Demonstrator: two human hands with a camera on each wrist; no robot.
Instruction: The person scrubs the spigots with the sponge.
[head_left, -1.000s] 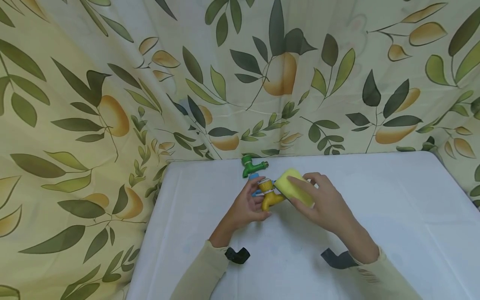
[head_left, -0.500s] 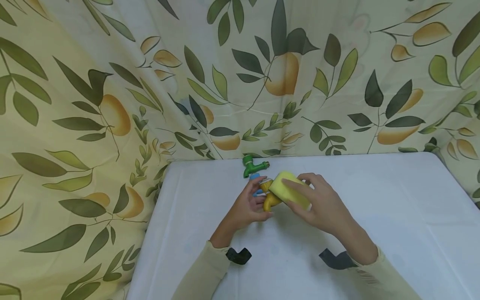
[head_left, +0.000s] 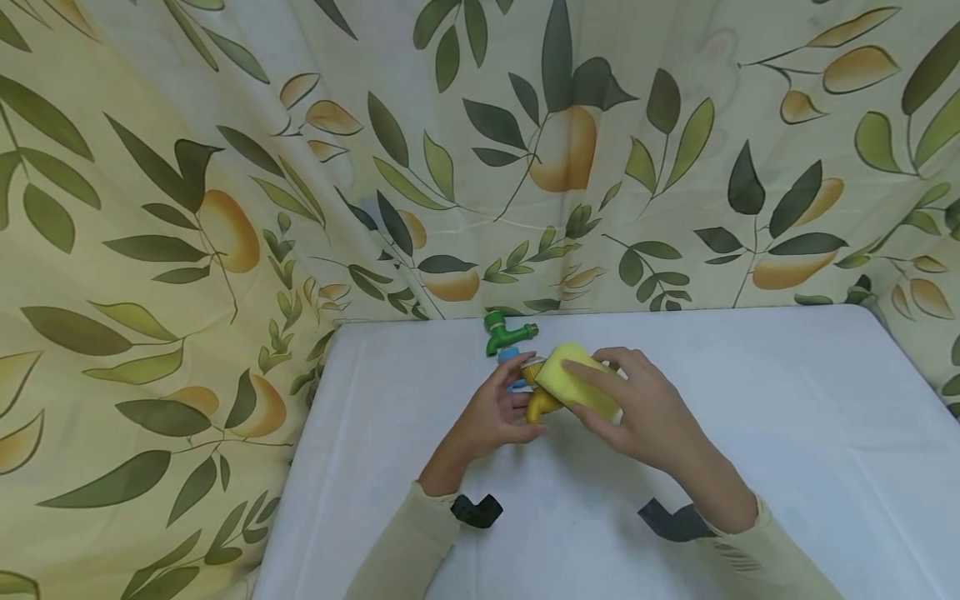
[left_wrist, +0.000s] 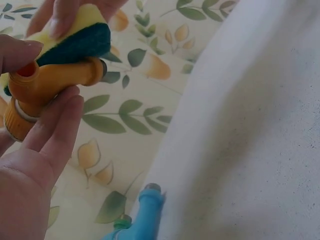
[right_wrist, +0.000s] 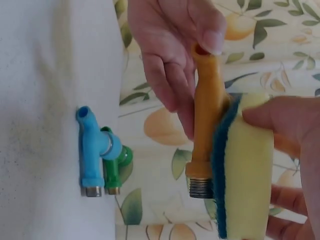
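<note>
My left hand (head_left: 491,412) holds a yellow plastic tap (right_wrist: 207,110) between thumb and fingers, above the table. The tap's threaded metal end shows in the right wrist view, and its ribbed cap is near the left fingers. A sponge (head_left: 573,379), yellow with a dark green scouring side, is gripped in my right hand (head_left: 652,408). Its scouring side lies against the tap's body, hiding part of the tap in the head view. Behind the left hand lies a blue tap (right_wrist: 92,150), partly covered in the head view.
A green tap (head_left: 508,332) lies near the far edge of the white-covered table (head_left: 787,417), just beyond the blue one. Behind the table hangs a leaf-and-fruit patterned curtain (head_left: 660,192). Black wrist mounts (head_left: 477,511) sit by both sleeves.
The sponge has shifted left and slightly down onto the yellow tap, covering more of it. My left hand has stayed nearly in place with the tap. The green and blue taps lie as before.
</note>
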